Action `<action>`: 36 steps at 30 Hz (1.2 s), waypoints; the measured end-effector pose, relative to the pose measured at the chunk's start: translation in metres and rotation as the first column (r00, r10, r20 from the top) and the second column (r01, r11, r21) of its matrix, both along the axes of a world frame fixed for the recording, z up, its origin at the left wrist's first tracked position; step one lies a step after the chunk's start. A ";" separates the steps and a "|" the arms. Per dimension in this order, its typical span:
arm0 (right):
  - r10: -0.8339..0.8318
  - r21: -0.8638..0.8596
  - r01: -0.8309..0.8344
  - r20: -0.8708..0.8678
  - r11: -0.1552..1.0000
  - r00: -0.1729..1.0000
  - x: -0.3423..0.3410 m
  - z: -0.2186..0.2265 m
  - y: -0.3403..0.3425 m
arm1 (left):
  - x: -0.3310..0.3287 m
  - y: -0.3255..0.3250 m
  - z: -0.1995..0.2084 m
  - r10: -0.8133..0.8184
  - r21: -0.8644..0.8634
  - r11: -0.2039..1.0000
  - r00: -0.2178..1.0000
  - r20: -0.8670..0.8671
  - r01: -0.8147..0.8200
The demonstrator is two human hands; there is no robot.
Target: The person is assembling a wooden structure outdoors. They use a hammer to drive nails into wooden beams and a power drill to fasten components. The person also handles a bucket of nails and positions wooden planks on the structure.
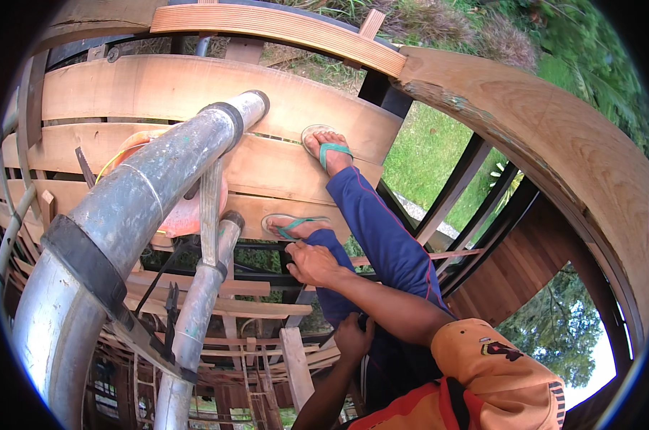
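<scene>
My right hand (313, 264), its arm in an orange sleeve, lies at my left knee with fingers curled inward. Whatever it might hold is hidden. Lower down, my left hand (354, 337) is closed beside my lap, against something dark that I cannot make out. Blue trousers (385, 222) with a pink stripe cover my legs. My feet, in flip-flops (285, 228) with green straps, rest on pale wooden planks (281, 168).
Thick metal pipes (159, 168) with black collars rise at left. Behind them sits a rounded orange-pink object (184, 215). A black pronged tool (172, 304) hangs by the lower pipe. A curved timber beam (546, 122) borders the right; grass (432, 154) shows below through gaps.
</scene>
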State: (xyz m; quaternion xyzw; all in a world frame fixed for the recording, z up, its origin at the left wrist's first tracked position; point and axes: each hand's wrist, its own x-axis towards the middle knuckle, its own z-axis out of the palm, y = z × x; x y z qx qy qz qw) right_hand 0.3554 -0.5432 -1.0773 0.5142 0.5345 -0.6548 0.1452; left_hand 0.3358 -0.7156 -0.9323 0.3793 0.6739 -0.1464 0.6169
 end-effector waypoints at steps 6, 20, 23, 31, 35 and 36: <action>0.036 -0.036 -0.036 0.009 0.999 0.999 -0.003 -0.003 -0.008 | 0.003 -0.003 -0.001 0.028 -0.024 0.999 1.000 0.008 -0.028; 0.052 -0.023 -0.052 0.019 0.998 0.998 -0.003 -0.004 -0.010 | 0.004 -0.003 -0.002 0.039 -0.050 0.998 0.999 0.018 -0.038; 0.055 -0.029 -0.055 0.001 0.998 0.998 -0.007 -0.004 -0.010 | 0.005 -0.003 -0.001 0.049 -0.067 0.997 0.999 -0.002 -0.049; 0.031 0.007 -0.031 0.002 1.000 1.000 -0.006 -0.003 -0.005 | 0.002 0.005 0.000 0.048 -0.055 0.997 0.999 0.012 -0.047; 0.032 0.031 -0.032 0.004 0.999 0.999 -0.005 -0.006 -0.006 | 0.001 0.010 0.001 0.024 -0.070 0.997 0.999 0.023 -0.022; 0.034 0.025 -0.034 0.000 0.999 0.999 -0.006 -0.005 -0.006 | 0.002 0.010 0.001 0.034 -0.077 0.997 0.999 0.018 -0.032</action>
